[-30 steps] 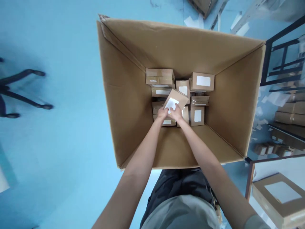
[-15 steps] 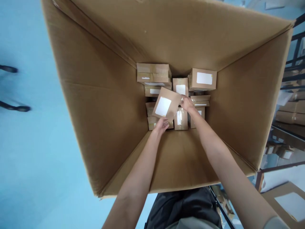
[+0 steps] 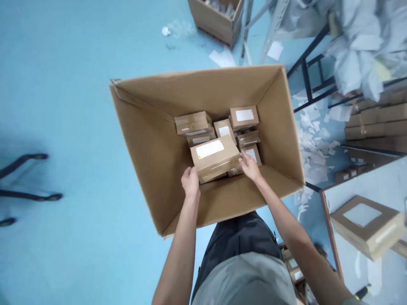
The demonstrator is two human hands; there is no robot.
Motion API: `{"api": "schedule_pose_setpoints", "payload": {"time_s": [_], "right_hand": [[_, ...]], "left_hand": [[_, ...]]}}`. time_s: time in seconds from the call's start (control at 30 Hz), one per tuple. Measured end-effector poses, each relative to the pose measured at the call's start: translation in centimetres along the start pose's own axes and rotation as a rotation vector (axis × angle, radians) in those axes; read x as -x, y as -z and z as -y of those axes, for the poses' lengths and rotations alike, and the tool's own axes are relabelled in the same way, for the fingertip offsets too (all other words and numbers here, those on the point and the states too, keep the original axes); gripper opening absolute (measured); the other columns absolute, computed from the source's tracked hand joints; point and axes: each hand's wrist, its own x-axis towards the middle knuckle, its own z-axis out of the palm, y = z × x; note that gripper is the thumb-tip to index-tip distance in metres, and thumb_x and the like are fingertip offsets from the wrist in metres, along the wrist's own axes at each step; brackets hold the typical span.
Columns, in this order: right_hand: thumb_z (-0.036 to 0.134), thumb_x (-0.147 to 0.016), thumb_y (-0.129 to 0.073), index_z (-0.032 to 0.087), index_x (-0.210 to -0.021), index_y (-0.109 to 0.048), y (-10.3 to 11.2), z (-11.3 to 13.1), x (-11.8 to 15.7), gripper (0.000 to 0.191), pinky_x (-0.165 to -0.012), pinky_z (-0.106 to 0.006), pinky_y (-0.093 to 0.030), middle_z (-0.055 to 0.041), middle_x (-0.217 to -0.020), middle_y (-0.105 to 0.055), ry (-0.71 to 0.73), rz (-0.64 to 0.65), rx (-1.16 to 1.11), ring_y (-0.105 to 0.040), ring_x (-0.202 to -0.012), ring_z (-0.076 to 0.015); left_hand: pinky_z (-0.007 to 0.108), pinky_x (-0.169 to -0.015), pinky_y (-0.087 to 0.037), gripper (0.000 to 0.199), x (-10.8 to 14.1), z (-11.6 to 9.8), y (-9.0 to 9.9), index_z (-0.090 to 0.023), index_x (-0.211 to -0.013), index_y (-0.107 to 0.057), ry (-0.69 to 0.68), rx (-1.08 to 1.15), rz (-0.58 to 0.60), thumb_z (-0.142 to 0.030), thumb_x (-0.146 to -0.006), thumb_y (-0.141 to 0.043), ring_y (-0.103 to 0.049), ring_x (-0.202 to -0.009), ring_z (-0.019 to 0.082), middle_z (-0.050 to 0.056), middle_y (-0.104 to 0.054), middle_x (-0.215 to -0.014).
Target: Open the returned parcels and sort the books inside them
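Between my two hands is a small cardboard box [image 3: 219, 156] with a white label on top and clear tape along its near side. My left hand [image 3: 190, 182] grips its left end, fingers closed on the edge. At its right end my right hand [image 3: 249, 165] is closed on the corner. The held box is inside a large open carton [image 3: 143, 140], over other small labelled boxes. One labelled box [image 3: 244, 116] sits at the back right of the carton, and a taped box [image 3: 192, 123] lies at the back left. The held box hides part of those beneath.
To the right, a table [image 3: 345, 250] bears another labelled box [image 3: 369, 224]. Paper scraps [image 3: 313, 148] litter the floor beside the black rack [image 3: 313, 91]. Another open carton [image 3: 216, 21] stands beyond. Black legs with feet [image 3: 28, 197] show at the left.
The held box has been raised and turned, so its taped side now faces me. My hands have shifted to its two ends. My view has drawn back, showing more floor and the table.
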Motion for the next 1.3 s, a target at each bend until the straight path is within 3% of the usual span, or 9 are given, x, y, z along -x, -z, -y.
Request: {"api": "schedule_pose_setpoints", "payload": {"time_s": [0.1, 0.27, 0.4, 0.5, 0.6, 0.77, 0.93, 1.1, 1.3], "right_hand": [[0.060, -0.102, -0.073, 0.020, -0.157, -0.075, 3.1, 0.7, 6.0, 0.068, -0.140, -0.054, -0.043, -0.0154, -0.164, -0.072, 0.031, -0.208, -0.261, -0.062, -0.161, -0.0340], [0.068, -0.093, -0.083, 0.026, -0.150, -0.079, 8.4, 1.8, 15.7, 0.071, -0.138, -0.058, -0.047, -0.0125, -0.159, -0.076, 0.045, -0.596, -0.732, -0.069, -0.154, -0.0345], [0.063, -0.090, -0.088, 0.026, -0.140, -0.084, 13.0, 1.3, 24.3, 0.062, -0.135, -0.061, -0.050, -0.0130, -0.153, -0.080, 0.083, -0.844, -1.049, -0.074, -0.147, -0.0355], [0.060, -0.093, -0.084, 0.029, -0.134, -0.085, 15.9, -0.6, 31.6, 0.052, -0.130, -0.061, -0.056, -0.0125, -0.156, -0.078, 0.107, -1.037, -1.216, -0.075, -0.147, -0.0364], [0.058, -0.096, -0.077, 0.031, -0.130, -0.086, 17.5, -3.6, 39.3, 0.044, -0.126, -0.060, -0.059, -0.0109, -0.160, -0.075, 0.100, -1.284, -1.293, -0.073, -0.149, -0.0361], [0.064, -0.101, -0.066, 0.032, -0.130, -0.085, 17.9, -9.9, 50.5, 0.047, -0.127, -0.056, -0.059, -0.0087, -0.159, -0.076, 0.018, -1.632, -1.317, -0.070, -0.153, -0.0315], [0.061, -0.102, -0.062, 0.033, -0.125, -0.085, 18.6, -16.4, 57.0, 0.042, -0.130, -0.054, -0.056, -0.0056, -0.147, -0.083, -0.018, -1.854, -1.385, -0.071, -0.151, -0.0277], [0.058, -0.098, -0.064, 0.028, -0.108, -0.083, 19.2, -22.0, 57.9, 0.037, -0.132, -0.058, -0.055, -0.0087, -0.124, -0.089, -0.160, -1.881, -1.577, -0.080, -0.137, -0.0300], [0.064, -0.099, -0.068, 0.029, -0.102, -0.078, 18.4, -26.3, 58.1, 0.037, -0.136, -0.061, -0.053, -0.0108, -0.120, -0.087, -0.262, -1.836, -1.608, -0.079, -0.139, -0.0306]], "left_hand": [[0.040, -0.132, -0.051, 0.057, 6.2, -3.9, 1.1, -0.016, -0.151, -0.070, -0.187, 0.136, 0.012, -0.032, -0.096, -0.067, -0.068, -0.151, 0.031, 0.015, -0.076, -0.155], [0.052, -0.142, -0.040, 0.058, 18.5, -10.4, 1.1, -0.026, -0.158, -0.067, -0.956, 0.013, 0.087, -0.035, -0.101, -0.068, -0.067, -0.153, 0.031, 0.012, -0.076, -0.156], [0.061, -0.146, -0.032, 0.064, 29.3, -13.6, -1.5, -0.023, -0.166, -0.060, -1.468, -0.016, 0.247, -0.038, -0.104, -0.068, -0.066, -0.154, 0.034, 0.015, -0.074, -0.159], [0.062, -0.147, -0.027, 0.067, 38.2, -13.4, -5.0, -0.022, -0.169, -0.058, -1.715, 0.001, 0.434, -0.041, -0.106, -0.066, -0.058, -0.164, 0.036, 0.016, -0.070, -0.165], [0.064, -0.149, -0.022, 0.069, 47.3, -10.4, -8.4, -0.022, -0.172, -0.054, -1.887, -0.014, 0.664, -0.042, -0.107, -0.064, -0.048, -0.171, 0.037, 0.015, -0.065, -0.171], [0.063, -0.148, -0.027, 0.075, 60.5, -1.0, -12.7, -0.023, -0.180, -0.042, -2.112, -0.040, 1.100, -0.032, -0.108, -0.059, -0.046, -0.174, 0.033, 0.015, -0.061, -0.175], [0.058, -0.148, -0.032, 0.076, 70.1, 8.7, -17.8, -0.016, -0.179, -0.041, -2.183, -0.143, 1.449, -0.026, -0.106, -0.057, -0.049, -0.171, 0.032, 0.018, -0.059, -0.176], [0.059, -0.142, -0.042, 0.078, 75.5, 15.0, -24.1, -0.008, -0.174, -0.045, -2.099, -0.475, 1.588, -0.029, -0.101, -0.061, -0.044, -0.173, 0.038, 0.025, -0.053, -0.179], [0.058, -0.140, -0.043, 0.082, 76.5, 16.7, -30.6, -0.001, -0.173, -0.045, -1.963, -0.820, 1.548, -0.032, -0.099, -0.063, -0.041, -0.174, 0.042, 0.030, -0.049, -0.180]]}}
